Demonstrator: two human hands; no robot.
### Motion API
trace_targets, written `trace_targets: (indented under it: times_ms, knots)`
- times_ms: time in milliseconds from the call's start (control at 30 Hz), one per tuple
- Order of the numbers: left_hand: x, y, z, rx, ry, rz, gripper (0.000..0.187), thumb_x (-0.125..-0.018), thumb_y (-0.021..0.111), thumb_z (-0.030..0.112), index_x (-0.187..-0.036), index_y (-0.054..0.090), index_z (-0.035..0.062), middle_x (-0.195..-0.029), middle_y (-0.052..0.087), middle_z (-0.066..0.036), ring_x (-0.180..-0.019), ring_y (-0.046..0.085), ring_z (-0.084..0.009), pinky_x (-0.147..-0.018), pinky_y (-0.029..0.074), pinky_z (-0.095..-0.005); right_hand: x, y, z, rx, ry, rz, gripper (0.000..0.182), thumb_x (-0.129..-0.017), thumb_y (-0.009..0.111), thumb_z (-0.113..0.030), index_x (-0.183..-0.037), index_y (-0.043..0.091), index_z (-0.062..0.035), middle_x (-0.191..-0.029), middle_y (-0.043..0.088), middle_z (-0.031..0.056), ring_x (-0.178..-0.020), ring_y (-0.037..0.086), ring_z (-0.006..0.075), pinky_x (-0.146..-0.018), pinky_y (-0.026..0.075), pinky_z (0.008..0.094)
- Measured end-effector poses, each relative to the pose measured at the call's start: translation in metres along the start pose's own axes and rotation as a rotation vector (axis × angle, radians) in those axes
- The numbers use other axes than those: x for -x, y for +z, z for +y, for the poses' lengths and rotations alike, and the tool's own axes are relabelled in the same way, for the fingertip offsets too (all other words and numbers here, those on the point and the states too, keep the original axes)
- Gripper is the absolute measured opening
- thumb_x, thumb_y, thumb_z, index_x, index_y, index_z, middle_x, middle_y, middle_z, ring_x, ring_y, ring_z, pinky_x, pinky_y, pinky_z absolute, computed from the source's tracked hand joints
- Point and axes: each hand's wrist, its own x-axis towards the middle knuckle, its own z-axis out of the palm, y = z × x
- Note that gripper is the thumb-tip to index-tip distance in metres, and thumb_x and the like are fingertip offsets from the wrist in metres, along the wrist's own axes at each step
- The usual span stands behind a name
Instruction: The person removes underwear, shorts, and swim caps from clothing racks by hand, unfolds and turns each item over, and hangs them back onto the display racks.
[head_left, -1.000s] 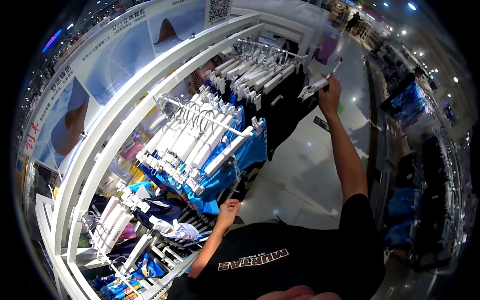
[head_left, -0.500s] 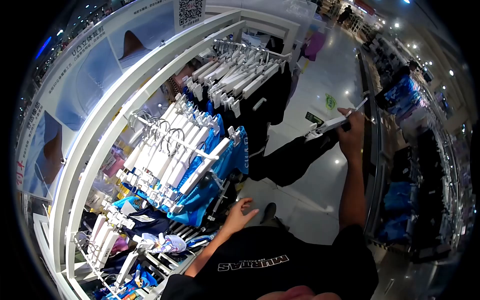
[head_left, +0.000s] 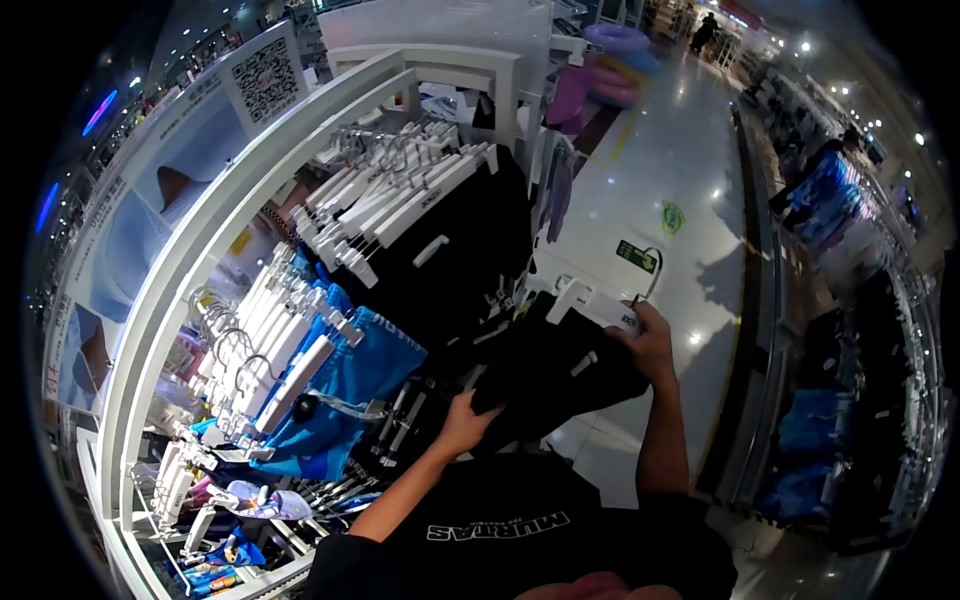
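My right hand (head_left: pixel 648 342) grips the end of a white clip hanger (head_left: pixel 590 303), whose hook points up and away. From its clips hangs a black garment (head_left: pixel 560 365) with a small white tag, spread in front of my body. My left hand (head_left: pixel 466 424) is at the garment's lower left side, its fingertips against the dark cloth and partly lost in it. Left of the garment, blue clothes (head_left: pixel 325 400) hang on the rack, and a row of black clothes (head_left: pixel 460 235) on white hangers hangs farther back.
A white rack frame (head_left: pixel 160 310) curves along the left, beside a poster board (head_left: pixel 130 240). Shiny floor (head_left: pixel 660 230) runs ahead. More hanging clothes (head_left: pixel 815 420) line the right side. A person (head_left: pixel 703 33) in dark clothing stands far down the aisle.
My right hand has lowered the hanger and brought it closer. My left hand, earlier apart from the garment with fingers spread, now touches the black cloth. The rack appears farther left in view.
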Motion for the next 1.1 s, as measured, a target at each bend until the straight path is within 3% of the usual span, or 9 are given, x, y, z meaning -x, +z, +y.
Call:
trace_targets:
  times_ms: [200, 267, 433, 500, 600, 667, 867, 967, 1100]
  knots:
    - [-0.024, 0.038, 0.003, 0.246, -0.092, 0.010, 0.030, -0.097, 0.062, 0.026, -0.103, 0.068, -0.0035, -0.087, 0.068, -0.005, -0.078, 0.062, -0.0104, -0.070, 0.049, -0.0247, 0.005, -0.026, 0.072, 0.133, 0.233, -0.046, 0.041, -0.077, 0.081, -0.035, -0.092, 0.065, -0.0005, -0.074, 0.063, 0.0150, -0.065, 0.058, 0.0255, -0.064, 0.047, 0.0356]
    - [-0.037, 0.056, 0.005, 0.211, -0.121, 0.033, 0.032, -0.095, 0.065, 0.026, -0.102, 0.068, -0.0050, -0.090, 0.068, -0.005, -0.080, 0.062, -0.0112, -0.072, 0.049, -0.0254, -0.002, -0.027, 0.100, -0.001, 0.218, -0.063, 0.044, -0.079, 0.078, -0.040, -0.087, 0.063, 0.0003, -0.072, 0.061, 0.0169, -0.065, 0.057, 0.0310, -0.064, 0.045, 0.0377]
    - [-0.044, 0.071, 0.024, 0.380, -0.156, 0.168, 0.030, -0.092, 0.069, 0.021, -0.107, 0.065, -0.0052, -0.100, 0.068, -0.008, -0.088, 0.064, -0.0138, -0.079, 0.051, -0.0265, -0.027, -0.019, 0.121, 0.071, 0.311, -0.219, 0.052, -0.080, 0.077, -0.043, -0.097, 0.065, 0.0043, -0.083, 0.065, 0.0223, -0.077, 0.063, 0.0357, -0.071, 0.048, 0.0395]
    - [-0.046, 0.071, 0.025, 0.469, -0.175, 0.221, 0.031, -0.091, 0.070, 0.023, -0.104, 0.066, -0.0050, -0.097, 0.068, -0.007, -0.085, 0.063, -0.0133, -0.077, 0.050, -0.0257, -0.034, -0.012, 0.124, 0.089, 0.286, -0.267, 0.058, -0.080, 0.077, -0.044, -0.105, 0.065, 0.0080, -0.090, 0.067, 0.0241, -0.080, 0.065, 0.0348, -0.075, 0.050, 0.0379]
    - [-0.051, 0.065, 0.026, 0.555, -0.251, 0.247, 0.036, -0.094, 0.067, 0.029, -0.106, 0.065, -0.0051, -0.099, 0.068, -0.010, -0.087, 0.065, -0.0159, -0.078, 0.052, -0.0266, -0.041, -0.004, 0.119, 0.015, 0.313, -0.327, 0.053, -0.081, 0.075, -0.044, -0.093, 0.065, 0.0059, -0.080, 0.067, 0.0213, -0.073, 0.064, 0.0316, -0.069, 0.048, 0.0385]
    - [-0.057, 0.065, 0.034, 0.568, -0.267, 0.296, 0.044, -0.099, 0.060, 0.033, -0.117, 0.060, -0.0064, -0.112, 0.067, -0.013, -0.100, 0.066, -0.0195, -0.090, 0.052, -0.0311, -0.038, 0.000, 0.121, -0.061, 0.368, -0.341, 0.051, -0.080, 0.076, -0.045, -0.090, 0.065, 0.0042, -0.076, 0.065, 0.0198, -0.070, 0.062, 0.0305, -0.067, 0.047, 0.0383]
    - [-0.065, 0.066, 0.023, 0.657, -0.312, 0.247, 0.044, -0.101, 0.056, 0.034, -0.116, 0.061, -0.0070, -0.114, 0.067, -0.015, -0.103, 0.066, -0.0205, -0.093, 0.051, -0.0310, -0.037, -0.002, 0.145, -0.017, 0.324, -0.312, 0.051, -0.079, 0.076, -0.047, -0.090, 0.065, 0.0018, -0.074, 0.064, 0.0186, -0.069, 0.062, 0.0301, -0.067, 0.047, 0.0386]
    - [-0.068, 0.077, 0.009, 0.534, -0.255, 0.192, 0.034, -0.099, 0.060, 0.027, -0.112, 0.063, -0.0045, -0.108, 0.069, -0.011, -0.097, 0.066, -0.0164, -0.090, 0.051, -0.0286, -0.039, -0.013, 0.145, -0.021, 0.314, -0.254, 0.043, -0.081, 0.079, -0.037, -0.088, 0.065, 0.0038, -0.068, 0.057, 0.0056, -0.063, 0.048, 0.0138, -0.061, 0.042, 0.0311]
    - [-0.072, 0.086, 0.001, 0.406, -0.194, 0.155, 0.028, -0.097, 0.064, 0.024, -0.106, 0.066, -0.0027, -0.100, 0.070, -0.007, -0.090, 0.064, -0.0114, -0.083, 0.050, -0.0260, -0.039, -0.020, 0.151, 0.020, 0.295, -0.238, 0.046, -0.080, 0.078, -0.041, -0.089, 0.065, 0.0029, -0.070, 0.059, 0.0103, -0.064, 0.052, 0.0194, -0.062, 0.043, 0.0334]
